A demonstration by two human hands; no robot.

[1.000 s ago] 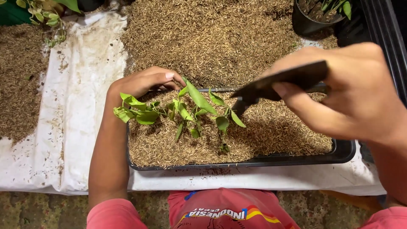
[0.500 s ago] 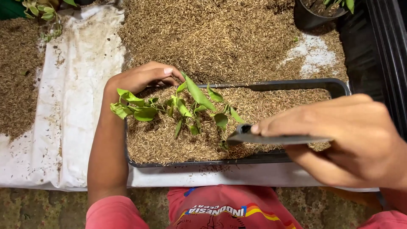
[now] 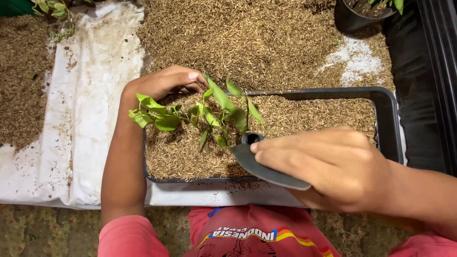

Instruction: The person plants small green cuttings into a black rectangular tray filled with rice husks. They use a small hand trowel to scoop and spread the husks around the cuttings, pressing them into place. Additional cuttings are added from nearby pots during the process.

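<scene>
Head view: nearest, the right hand (image 3: 333, 169) pinches a thin, stiff dark curved blade (image 3: 266, 169) over the black plastic tray of loose husks (image 3: 388, 119). Beyond, the left hand (image 3: 164, 82) curls around limp, fragile green seedlings (image 3: 209, 112) at the tray's far-left corner; best held low by their stems.

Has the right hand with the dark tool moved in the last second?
Yes. The right hand has come down and leftward across the black tray, bringing the dark tool from the far rim to beside the green seedlings.

My left hand (image 3: 162, 82) steadies the leafy green cuttings (image 3: 200, 112) in the black plastic husk-filled tray (image 3: 388, 119); my right hand (image 3: 333, 166) holds a dark curved blade (image 3: 266, 169) just right of them.
</scene>
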